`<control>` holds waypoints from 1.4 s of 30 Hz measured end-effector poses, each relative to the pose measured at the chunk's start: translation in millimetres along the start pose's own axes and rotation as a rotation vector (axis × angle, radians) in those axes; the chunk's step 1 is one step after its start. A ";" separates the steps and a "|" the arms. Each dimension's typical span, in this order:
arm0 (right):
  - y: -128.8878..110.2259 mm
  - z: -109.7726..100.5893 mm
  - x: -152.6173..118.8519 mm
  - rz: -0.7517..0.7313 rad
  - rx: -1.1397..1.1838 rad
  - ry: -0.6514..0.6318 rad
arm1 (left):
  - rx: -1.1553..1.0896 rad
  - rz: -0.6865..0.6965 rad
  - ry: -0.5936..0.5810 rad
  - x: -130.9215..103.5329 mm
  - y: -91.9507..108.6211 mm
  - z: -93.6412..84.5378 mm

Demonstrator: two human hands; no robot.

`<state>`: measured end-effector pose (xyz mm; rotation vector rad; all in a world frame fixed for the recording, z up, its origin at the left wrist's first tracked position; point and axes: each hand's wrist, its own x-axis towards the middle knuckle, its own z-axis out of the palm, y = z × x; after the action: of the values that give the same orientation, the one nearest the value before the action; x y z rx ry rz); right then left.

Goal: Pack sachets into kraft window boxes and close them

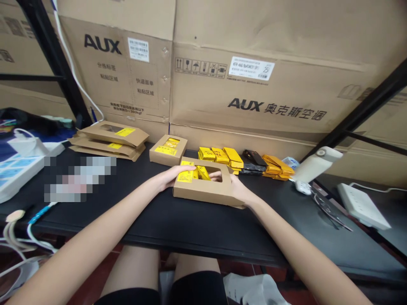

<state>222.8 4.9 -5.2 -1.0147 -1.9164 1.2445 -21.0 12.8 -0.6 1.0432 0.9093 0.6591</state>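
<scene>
Windowed box (206, 195) is mid-tabletop (190, 226), yellow packets (202, 173) showing inside. Our left hand (171, 176) is clamped on its left end, thumb on the label (182, 177); our right hand (241, 191) is at the right end, fingers inside, can't tell if they grip anything. We'd brace lightly and keep right fingers flat, clear of the window edge. Behind: second box (163, 157), wrapped packs (233, 156); flat cartons (110, 135) left.

The windowed box (206, 194) partly hides the right fingers (216, 175).

Pale bottle (318, 165) before AUX cartons (280, 91)
</scene>
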 end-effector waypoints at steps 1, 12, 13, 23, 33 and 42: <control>0.8 0.4 -0.3 0.011 0.048 -0.024 | 0.010 0.002 0.000 -0.5 0.3 0.7; 7.2 -2.0 -5.9 0.089 0.192 -0.262 | 0.161 0.058 0.030 -2.4 -1.2 2.6; 7.7 -2.3 -6.1 0.102 0.197 -0.252 | 0.157 0.062 0.023 -2.0 -1.7 2.3; 9.9 -3.7 -8.2 0.156 0.314 -0.187 | 0.178 0.107 0.078 -1.6 -5.2 2.7; -9.2 -1.7 -10.7 0.112 0.309 -0.247 | 0.182 0.228 0.157 -9.7 4.2 11.0; -9.9 2.8 -10.3 0.052 0.370 -0.219 | 0.201 0.224 0.094 -15.6 8.2 14.9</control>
<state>223.2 -7.7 2.0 -0.7628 -1.7313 1.7227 -15.9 -3.3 15.0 1.3156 0.9625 0.8210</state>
